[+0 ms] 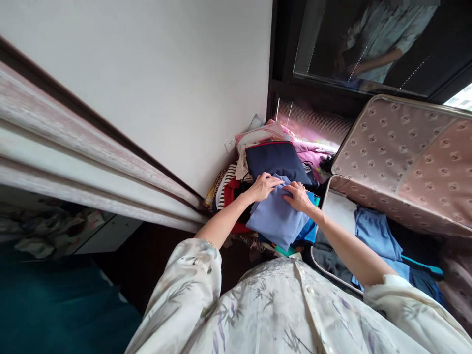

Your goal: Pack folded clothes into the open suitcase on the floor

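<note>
A light blue folded garment (275,216) lies over the pile in front of me; its exact kind cannot be told. At its upper left edge is my left hand (263,188), fingers reaching across the fabric and closed on it. My right hand (298,197) grips the same garment from the right, its fingers bent into the cloth. Both hands are close together, with fingertips pointing toward each other. Just beyond them rests a dark navy bag or folded cloth (275,158) with a red edge. Part of the light blue fabric is hidden under my fingers.
An open suitcase (398,147) with a pink patterned lining stands at right, holding blue folded clothes (376,231). More clothes, including a striped piece (227,186) and pink fabric (308,152), are heaped against the white wall (165,73). A curtain (92,152) hangs at left.
</note>
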`<action>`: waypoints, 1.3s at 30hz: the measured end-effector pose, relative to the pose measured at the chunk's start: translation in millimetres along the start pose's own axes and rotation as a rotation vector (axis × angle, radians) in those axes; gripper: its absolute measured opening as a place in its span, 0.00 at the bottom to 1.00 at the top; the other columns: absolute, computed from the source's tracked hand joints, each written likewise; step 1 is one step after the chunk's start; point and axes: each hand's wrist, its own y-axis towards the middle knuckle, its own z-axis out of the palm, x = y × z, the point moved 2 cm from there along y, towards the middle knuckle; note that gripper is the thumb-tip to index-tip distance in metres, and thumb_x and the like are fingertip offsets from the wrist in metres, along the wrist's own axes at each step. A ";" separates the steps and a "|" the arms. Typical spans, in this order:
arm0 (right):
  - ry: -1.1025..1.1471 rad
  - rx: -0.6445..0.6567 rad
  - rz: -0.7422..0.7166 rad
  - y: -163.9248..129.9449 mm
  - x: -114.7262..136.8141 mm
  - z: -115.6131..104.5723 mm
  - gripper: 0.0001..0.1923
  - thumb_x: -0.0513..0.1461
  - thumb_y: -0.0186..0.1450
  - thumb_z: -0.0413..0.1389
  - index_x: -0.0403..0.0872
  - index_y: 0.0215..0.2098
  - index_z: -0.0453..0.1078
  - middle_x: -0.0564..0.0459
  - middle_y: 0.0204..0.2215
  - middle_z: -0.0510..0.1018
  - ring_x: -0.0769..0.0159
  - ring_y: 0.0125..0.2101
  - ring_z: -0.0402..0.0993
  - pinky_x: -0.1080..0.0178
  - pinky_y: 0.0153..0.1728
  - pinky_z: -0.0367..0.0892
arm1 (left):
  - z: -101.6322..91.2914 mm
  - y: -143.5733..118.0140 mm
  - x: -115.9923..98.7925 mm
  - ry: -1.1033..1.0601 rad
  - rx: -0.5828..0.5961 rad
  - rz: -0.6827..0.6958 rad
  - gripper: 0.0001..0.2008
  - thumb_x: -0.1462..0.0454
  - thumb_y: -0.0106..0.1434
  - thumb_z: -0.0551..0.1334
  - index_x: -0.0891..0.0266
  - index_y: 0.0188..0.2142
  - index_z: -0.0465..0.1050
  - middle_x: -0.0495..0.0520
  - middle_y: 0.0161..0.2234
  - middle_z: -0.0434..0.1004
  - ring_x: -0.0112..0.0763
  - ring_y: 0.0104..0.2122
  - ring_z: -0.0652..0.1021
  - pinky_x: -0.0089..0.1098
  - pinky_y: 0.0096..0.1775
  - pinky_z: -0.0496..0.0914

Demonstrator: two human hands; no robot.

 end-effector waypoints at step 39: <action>0.790 -0.346 0.366 -178.4 -38.7 8.8 0.20 0.51 0.66 0.55 0.48 0.49 0.70 0.45 0.39 0.79 0.62 0.31 0.75 0.57 0.31 0.75 | 20.6 -46.6 -29.5 -0.881 0.015 -0.722 0.30 0.55 0.41 0.80 0.66 0.42 0.77 0.58 0.37 0.82 0.37 0.33 0.80 0.33 0.35 0.76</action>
